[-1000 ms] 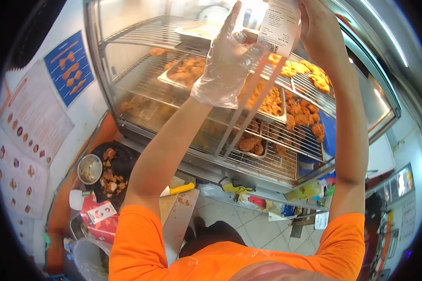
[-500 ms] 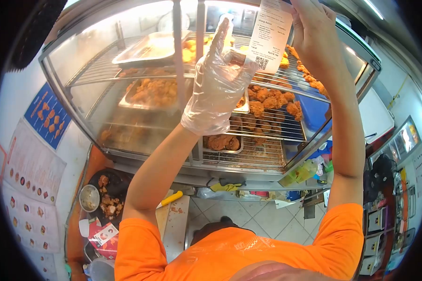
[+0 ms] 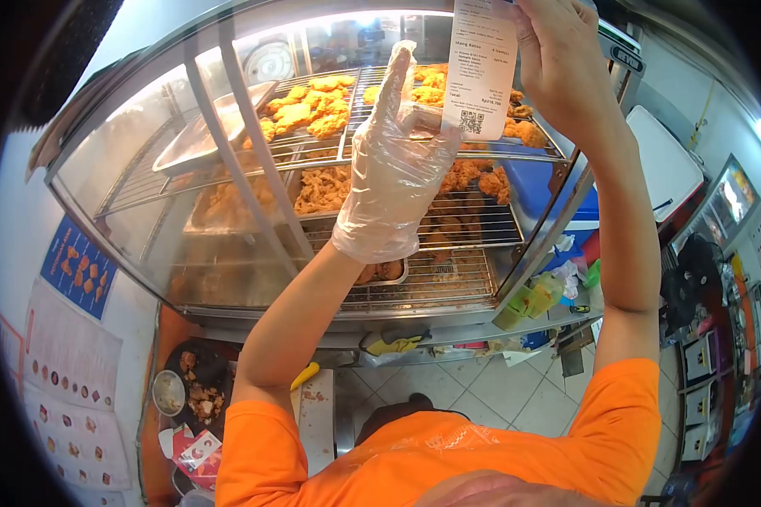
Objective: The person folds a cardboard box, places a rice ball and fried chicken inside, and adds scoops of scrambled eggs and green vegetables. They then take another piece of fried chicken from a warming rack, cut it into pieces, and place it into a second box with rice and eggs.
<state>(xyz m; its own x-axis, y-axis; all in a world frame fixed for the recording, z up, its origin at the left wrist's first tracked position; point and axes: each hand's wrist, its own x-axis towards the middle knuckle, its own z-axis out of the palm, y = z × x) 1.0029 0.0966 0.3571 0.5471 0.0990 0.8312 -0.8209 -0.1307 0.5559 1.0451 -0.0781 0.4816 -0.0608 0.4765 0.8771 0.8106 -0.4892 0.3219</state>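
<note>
A clear plastic glove covers my left hand [image 3: 396, 165], raised before a glass display cabinet [image 3: 372, 311]. Its index finger points up, and its thumb side touches the lower left edge of a long printed receipt [image 3: 479, 72]. Bare and higher up on the right, my right hand [image 3: 558, 63] pinches the receipt by its upper right edge. Behind the hands, fried chicken [image 3: 313, 106] lies on the upper wire rack, with more chicken pieces [image 3: 323, 190] in a tray on the rack below.
An empty-looking metal tray [image 3: 216, 131] rests at the cabinet's upper left. At lower left are a dark pan [image 3: 201, 384] with chicken bits, a small bowl [image 3: 169, 393] and a yellow handle [image 3: 304, 376]. A white lid [image 3: 664, 160] stands at right.
The view has shifted, and the sliding glass frame appears farther left, with more of the racks showing. Both hands still hold their places at the receipt, which hangs slightly farther left.
</note>
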